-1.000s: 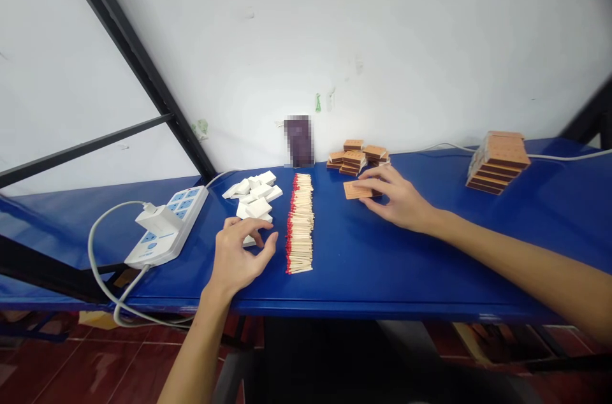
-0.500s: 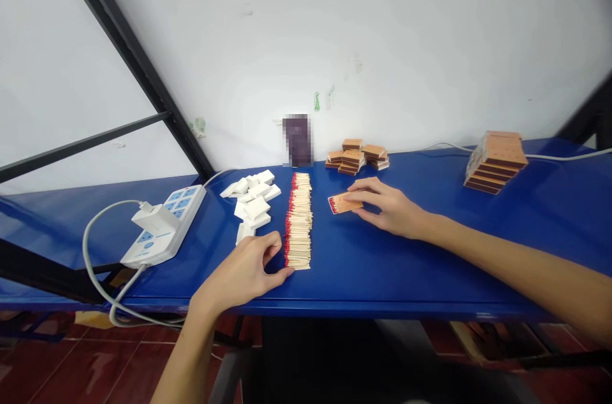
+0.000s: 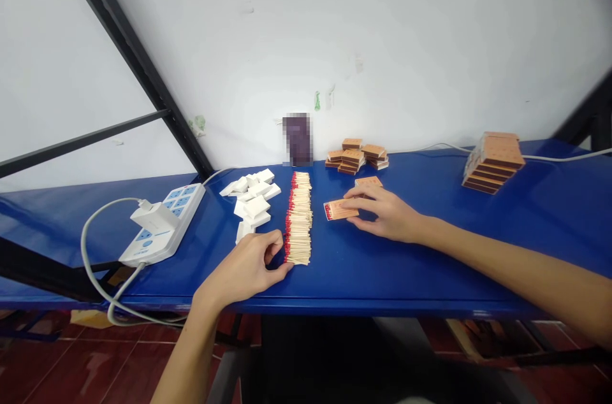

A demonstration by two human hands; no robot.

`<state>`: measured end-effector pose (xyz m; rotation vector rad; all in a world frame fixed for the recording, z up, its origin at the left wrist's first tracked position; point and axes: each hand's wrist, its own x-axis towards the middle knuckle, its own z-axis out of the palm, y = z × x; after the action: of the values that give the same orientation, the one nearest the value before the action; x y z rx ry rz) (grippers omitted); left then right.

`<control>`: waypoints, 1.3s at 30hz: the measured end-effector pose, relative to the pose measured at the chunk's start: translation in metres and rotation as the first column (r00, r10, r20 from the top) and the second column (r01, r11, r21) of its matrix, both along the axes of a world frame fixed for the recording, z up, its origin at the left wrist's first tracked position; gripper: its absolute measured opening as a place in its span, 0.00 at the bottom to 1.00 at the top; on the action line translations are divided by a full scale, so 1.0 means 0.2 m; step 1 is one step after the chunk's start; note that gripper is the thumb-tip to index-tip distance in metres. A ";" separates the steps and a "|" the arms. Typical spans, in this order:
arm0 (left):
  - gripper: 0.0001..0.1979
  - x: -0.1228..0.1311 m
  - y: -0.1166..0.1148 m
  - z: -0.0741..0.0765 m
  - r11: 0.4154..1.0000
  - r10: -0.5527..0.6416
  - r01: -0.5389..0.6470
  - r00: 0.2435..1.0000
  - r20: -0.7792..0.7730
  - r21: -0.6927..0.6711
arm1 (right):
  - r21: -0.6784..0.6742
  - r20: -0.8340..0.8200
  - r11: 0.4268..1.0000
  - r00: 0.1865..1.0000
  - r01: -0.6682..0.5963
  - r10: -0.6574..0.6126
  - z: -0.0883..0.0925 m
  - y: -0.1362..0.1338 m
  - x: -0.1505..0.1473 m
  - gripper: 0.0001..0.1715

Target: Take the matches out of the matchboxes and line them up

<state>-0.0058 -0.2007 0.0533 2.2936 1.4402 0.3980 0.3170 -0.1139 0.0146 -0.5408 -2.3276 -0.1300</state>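
A long row of red-tipped matches (image 3: 299, 219) lies side by side on the blue table (image 3: 382, 276). Beside its near end rests my left hand (image 3: 246, 267), fingers curled and thumb apart, the thumb tip at the lowest matches. My right hand (image 3: 382, 213) pinches an orange matchbox (image 3: 341, 209) to the right of the row; red match heads show at the box's left end. Just behind those fingers lies another matchbox (image 3: 368, 181), partly hidden. White matchbox trays (image 3: 255, 208) are heaped left of the matches.
Several matchboxes (image 3: 352, 155) are piled near the wall, and a taller stack (image 3: 495, 158) stands at the right. A white power strip (image 3: 165, 225) with a plugged-in charger (image 3: 153, 217) and looping cable sits at the left. A blurred dark object (image 3: 298, 139) is behind the matches.
My right hand has shifted slightly left and nearer with the matchbox. Another matchbox now shows behind its fingers. My left hand stays by the row's near end, which looks slightly shorter.
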 end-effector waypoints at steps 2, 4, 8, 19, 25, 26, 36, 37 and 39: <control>0.17 0.00 0.00 0.00 1.000 -0.010 0.010 1.000 -0.009 0.005 | -0.022 0.013 1.000 1.000 0.008 -0.007 -0.01 0.00 0.00 0.17; 0.17 -0.01 0.00 -0.01 1.000 -0.023 0.023 1.000 -0.021 0.010 | -0.041 0.013 0.999 1.000 0.016 -0.015 -0.01 0.00 0.00 0.17; 0.16 -0.02 0.00 -0.02 0.999 -0.037 0.038 0.999 -0.035 0.015 | -0.048 0.006 0.999 1.000 0.026 -0.026 -0.02 0.00 0.00 0.18; 0.10 0.01 0.00 -0.01 0.987 0.023 -0.024 1.000 0.008 0.161 | -0.119 -0.131 0.992 0.991 -0.033 0.018 0.05 -0.07 -0.11 0.14; 0.20 0.00 0.03 -0.06 0.870 0.061 -0.100 0.993 0.097 0.482 | -0.592 -0.262 0.794 0.965 -0.137 -0.029 0.13 -0.15 -0.31 0.12; 0.21 0.00 0.04 -0.07 0.860 0.035 -0.077 0.995 0.093 0.504 | -0.674 -0.260 0.725 0.964 -0.140 -0.055 0.14 -0.15 -0.33 0.13; 0.17 -0.01 0.06 -0.10 0.873 -0.014 -0.007 0.999 0.039 0.487 | -0.937 -0.347 0.015 0.925 -0.350 -0.155 0.13 -0.09 -0.42 0.16; 0.17 -0.02 0.07 -0.10 0.878 -0.019 -0.005 0.999 0.045 0.478 | -0.932 -0.354 -0.025 0.922 -0.362 -0.157 0.13 -0.09 -0.42 0.15; 0.18 -0.02 0.07 -0.10 0.882 -0.034 0.000 0.997 0.065 0.471 | -0.924 -0.355 -0.094 0.923 -0.370 -0.147 0.13 -0.08 -0.43 0.16</control>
<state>-0.0107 -0.1867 0.0327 2.6258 1.4026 0.9048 0.2316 -0.1297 0.0410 -0.9176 -1.5787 1.9105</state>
